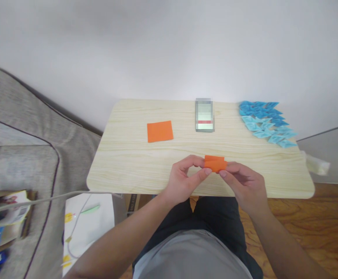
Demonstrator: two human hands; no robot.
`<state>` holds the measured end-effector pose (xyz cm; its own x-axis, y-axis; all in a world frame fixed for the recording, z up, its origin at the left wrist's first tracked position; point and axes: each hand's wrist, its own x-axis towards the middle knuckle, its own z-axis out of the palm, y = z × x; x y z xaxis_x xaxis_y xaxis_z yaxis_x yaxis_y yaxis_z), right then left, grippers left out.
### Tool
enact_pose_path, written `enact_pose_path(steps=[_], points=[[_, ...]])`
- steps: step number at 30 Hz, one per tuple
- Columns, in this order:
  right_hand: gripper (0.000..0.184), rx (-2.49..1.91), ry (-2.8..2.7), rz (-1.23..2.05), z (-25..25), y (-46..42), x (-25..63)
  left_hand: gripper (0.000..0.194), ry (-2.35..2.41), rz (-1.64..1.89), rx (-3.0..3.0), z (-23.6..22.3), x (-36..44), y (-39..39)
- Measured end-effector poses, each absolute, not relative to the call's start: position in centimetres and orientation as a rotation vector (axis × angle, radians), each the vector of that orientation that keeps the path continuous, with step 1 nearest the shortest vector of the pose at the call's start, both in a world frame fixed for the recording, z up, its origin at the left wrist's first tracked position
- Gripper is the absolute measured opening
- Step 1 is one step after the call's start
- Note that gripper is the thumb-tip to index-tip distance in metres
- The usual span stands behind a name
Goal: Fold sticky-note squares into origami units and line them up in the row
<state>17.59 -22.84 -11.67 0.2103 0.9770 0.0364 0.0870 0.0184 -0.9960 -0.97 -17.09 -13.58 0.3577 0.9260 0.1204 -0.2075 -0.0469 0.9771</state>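
A small piece of orange paper (215, 164), folded over on itself, is held just above the front part of the table. My left hand (184, 176) pinches its left end between thumb and fingers. At its right end, my right hand (246, 184) grips the paper with the thumb in front and the fingers behind. Farther back on the left lies flat orange paper (160, 131), apart from both hands; whether it is one sheet or a stack I cannot tell.
A phone (205, 115) lies at the table's back middle. Dark blue folded paper pieces (259, 109) and light blue ones (269, 131) sit in rows at the right. Beside the wooden table (122, 166) stand a grey sofa (72, 155) and a low white surface (96, 221).
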Motion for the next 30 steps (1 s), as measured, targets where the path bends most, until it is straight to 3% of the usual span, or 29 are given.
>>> enact_pose_path(steps=[4, 9, 21, 26, 30], points=[[0.012, -1.335, -1.066, 1.008, -10.5, -22.9, 17.1, 0.007, 0.757, 1.113, 1.342, -12.4, -0.9, -17.5], [0.005, -1.299, -1.016, 0.95, -9.8, -22.9, 16.3, 0.008, 0.774, 1.145, 1.406, -11.4, -0.9, -18.2], [0.016, -1.287, -1.057, 0.792, -9.1, -23.8, 15.9, 0.037, 0.745, 1.161, 1.263, -9.6, -1.1, -18.8], [0.017, -1.248, -1.097, 0.788, -8.7, -24.1, 15.8, 0.012, 0.838, 1.051, 1.293, -8.9, -1.4, -18.7], [0.02, -1.272, -1.075, 0.822, -8.3, -24.1, 15.8, 0.014, 0.86, 1.046, 1.281, -8.5, -1.4, -18.9]])
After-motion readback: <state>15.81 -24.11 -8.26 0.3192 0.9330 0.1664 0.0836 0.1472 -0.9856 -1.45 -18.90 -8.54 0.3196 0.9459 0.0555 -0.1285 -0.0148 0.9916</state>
